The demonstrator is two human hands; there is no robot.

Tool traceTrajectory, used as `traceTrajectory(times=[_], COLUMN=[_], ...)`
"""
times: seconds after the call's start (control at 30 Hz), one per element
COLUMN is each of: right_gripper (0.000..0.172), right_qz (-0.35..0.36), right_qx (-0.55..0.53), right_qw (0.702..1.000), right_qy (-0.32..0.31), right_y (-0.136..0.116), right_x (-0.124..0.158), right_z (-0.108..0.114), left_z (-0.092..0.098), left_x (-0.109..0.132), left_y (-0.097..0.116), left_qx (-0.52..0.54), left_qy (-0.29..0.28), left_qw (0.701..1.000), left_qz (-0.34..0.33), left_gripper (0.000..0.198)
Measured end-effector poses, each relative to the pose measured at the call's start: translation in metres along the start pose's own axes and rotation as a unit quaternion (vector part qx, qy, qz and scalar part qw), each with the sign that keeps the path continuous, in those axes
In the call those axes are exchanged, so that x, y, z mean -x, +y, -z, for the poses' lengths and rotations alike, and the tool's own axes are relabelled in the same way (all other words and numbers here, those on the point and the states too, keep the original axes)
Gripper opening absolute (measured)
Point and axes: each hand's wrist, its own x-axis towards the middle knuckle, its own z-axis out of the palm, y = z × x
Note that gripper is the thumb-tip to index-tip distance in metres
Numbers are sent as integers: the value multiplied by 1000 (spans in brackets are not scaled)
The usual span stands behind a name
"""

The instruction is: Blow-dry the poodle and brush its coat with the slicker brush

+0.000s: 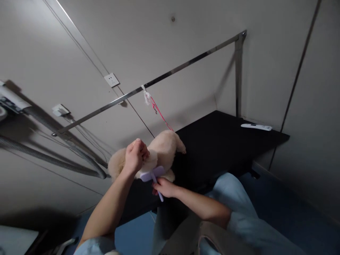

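A cream, fluffy dog (pixel 164 145) is on a black grooming table (pixel 212 145), its curly head to the left. My left hand (pixel 136 154) is closed against the dog just behind its head; whether the fingers grip a leg or only fur is hidden. In my right hand (pixel 165 187) is the handle of a purple slicker brush (pixel 153 173). The brush's wide head rests against the dog's near side, below my left hand, and its bristles are turned out of sight. A pink-red leash (pixel 161 115) runs from the dog's rear up to a metal bar (pixel 183 65).
White clippers (pixel 256 126) lie at the table's far right corner. The bar's upright post (pixel 238 78) stands near them. Grey corrugated hoses (pixel 53 161) hang at the left, by wall sockets (pixel 112 80). A pale wall rises behind the table.
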Motion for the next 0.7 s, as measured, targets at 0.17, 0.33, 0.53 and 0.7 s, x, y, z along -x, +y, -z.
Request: traceTrajectory(times=[0.17,0.33,0.53,0.7], right_gripper=[20,23,12,17], right_qz=[-48,-35,6,-11], right_qx=[75,169,236,283], right_qw=[996,985,971,959], right_qy=[-20,3,25,17], right_y=[-17,-37,-52,-62], right_x=[7,14,19,31], right_z=[7,15,28,31], left_z=[19,40,61,60], left_x=[13,24,33,43], left_y=[3,4,5,7], left_qx=[47,65,89,123], left_qy=[51,104,113,133], left_qw=[997,992,989,983], left_qz=[-23,-30,-26,-15], left_gripper=[61,63,70,77])
